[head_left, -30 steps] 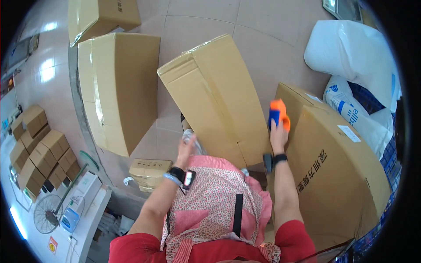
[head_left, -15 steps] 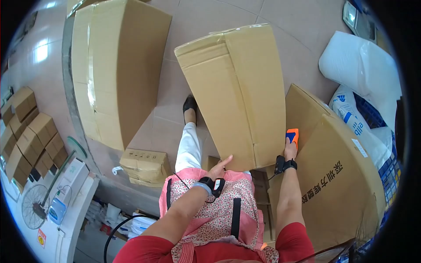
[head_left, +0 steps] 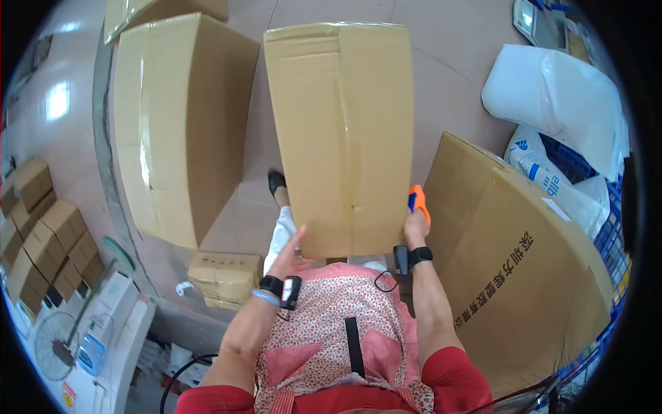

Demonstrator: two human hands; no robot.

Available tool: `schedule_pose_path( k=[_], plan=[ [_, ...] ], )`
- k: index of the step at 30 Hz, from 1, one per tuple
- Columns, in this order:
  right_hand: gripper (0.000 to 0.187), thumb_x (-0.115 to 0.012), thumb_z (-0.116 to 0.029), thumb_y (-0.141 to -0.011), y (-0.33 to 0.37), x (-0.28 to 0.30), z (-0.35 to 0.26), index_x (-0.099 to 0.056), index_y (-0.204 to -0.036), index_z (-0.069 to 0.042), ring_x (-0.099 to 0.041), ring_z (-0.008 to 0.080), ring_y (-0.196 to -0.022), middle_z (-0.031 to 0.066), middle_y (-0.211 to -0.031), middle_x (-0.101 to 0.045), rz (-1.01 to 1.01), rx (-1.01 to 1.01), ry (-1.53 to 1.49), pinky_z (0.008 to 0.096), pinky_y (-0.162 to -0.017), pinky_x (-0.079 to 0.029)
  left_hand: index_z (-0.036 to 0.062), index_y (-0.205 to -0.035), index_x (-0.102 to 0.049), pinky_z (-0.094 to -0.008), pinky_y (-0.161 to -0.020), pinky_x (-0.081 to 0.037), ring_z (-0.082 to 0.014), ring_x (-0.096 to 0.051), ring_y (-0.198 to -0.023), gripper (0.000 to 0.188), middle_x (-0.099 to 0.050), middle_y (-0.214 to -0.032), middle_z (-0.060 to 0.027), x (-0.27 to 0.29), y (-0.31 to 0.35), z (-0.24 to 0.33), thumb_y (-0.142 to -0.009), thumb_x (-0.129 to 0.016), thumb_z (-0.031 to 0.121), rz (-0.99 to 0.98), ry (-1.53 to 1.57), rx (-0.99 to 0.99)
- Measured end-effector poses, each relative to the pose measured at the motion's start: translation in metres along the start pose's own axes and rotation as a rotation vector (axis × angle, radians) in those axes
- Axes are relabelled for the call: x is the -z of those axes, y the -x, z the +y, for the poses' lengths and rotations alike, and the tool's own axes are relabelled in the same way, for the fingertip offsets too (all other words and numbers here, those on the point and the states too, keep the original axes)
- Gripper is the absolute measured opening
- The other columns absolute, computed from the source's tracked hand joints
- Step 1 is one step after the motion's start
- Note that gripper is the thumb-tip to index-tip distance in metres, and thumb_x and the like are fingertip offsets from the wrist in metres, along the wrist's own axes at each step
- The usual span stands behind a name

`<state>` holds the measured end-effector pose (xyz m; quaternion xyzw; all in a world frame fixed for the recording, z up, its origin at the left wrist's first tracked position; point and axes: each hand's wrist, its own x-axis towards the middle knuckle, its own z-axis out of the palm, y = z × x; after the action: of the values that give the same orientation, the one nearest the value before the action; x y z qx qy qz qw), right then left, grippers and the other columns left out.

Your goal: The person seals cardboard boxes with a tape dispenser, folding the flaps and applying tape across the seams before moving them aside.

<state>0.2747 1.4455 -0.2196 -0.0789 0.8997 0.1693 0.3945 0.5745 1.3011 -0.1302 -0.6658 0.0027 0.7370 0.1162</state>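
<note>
From the head camera, a long brown cardboard carton (head_left: 341, 131) stands in the middle, straight up and down in the picture, with a tape seam along its length. The left hand (head_left: 289, 250) is flat, fingers spread, against the carton's near left corner. The right hand (head_left: 416, 222) is at its near right corner, closed around an orange and blue hand tool (head_left: 416, 200). Both wrists wear dark bands.

Left of the carton lies a second large carton (head_left: 176, 124), its taped face shining. Right of it, touching the right hand's side, leans a third big carton (head_left: 520, 262) with dark print down its face and a small white label near its far edge. Beyond that are a white sack (head_left: 555, 100) and a white bag with blue print (head_left: 545, 176). A small flat box (head_left: 224, 276) sits just left of the left hand; stacked small boxes (head_left: 41, 241) lie far left.

Half a second ago the carton was slanted and the left hand was clear of it; now it is squared and the palm is on it.

Bare tiled floor (head_left: 258, 179) shows in the strip between the middle and left cartons.
</note>
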Motion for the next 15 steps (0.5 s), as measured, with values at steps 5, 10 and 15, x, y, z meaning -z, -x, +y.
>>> schedule_pose_path(
  k=[5,10,15],
  plan=[
    [0.051,-0.05,-0.05,-0.087,0.039,-0.014,-0.071,-0.06,-0.101,-0.001,-0.059,0.0387,-0.099,0.0231,-0.102,-0.063,-0.053,0.151,-0.121,0.0477,-0.084,-0.046,0.0118,-0.138,-0.038,-0.0434,-0.085,-0.048,-0.0294,-0.061,-0.096,0.08,-0.051,-0.123,-0.0183,0.076,0.01,0.079,-0.078,-0.062,0.059,0.223,-0.343,-0.156],
    [0.053,-0.048,-0.052,-0.087,0.039,-0.017,-0.061,-0.059,-0.1,-0.002,-0.059,0.0394,-0.097,0.0235,-0.099,-0.063,-0.061,0.241,-0.282,0.0467,-0.082,-0.046,0.0014,-0.133,-0.04,-0.0454,-0.101,-0.036,-0.038,-0.039,-0.125,0.067,-0.038,-0.139,-0.0226,-0.009,0.057,0.176,-0.082,-0.065,0.037,0.757,-1.185,-1.249],
    [0.055,-0.049,-0.052,-0.086,0.052,-0.013,0.007,-0.059,-0.101,-0.001,-0.06,0.04,-0.094,0.0231,-0.097,-0.063,-0.045,0.295,-0.317,0.0462,-0.08,-0.046,0.0027,-0.133,-0.04,-0.0454,-0.105,-0.03,-0.0352,-0.033,-0.131,0.059,-0.038,-0.14,-0.0175,-0.131,0.007,0.322,-0.088,-0.057,0.037,0.688,-1.213,-1.985]
  ],
)
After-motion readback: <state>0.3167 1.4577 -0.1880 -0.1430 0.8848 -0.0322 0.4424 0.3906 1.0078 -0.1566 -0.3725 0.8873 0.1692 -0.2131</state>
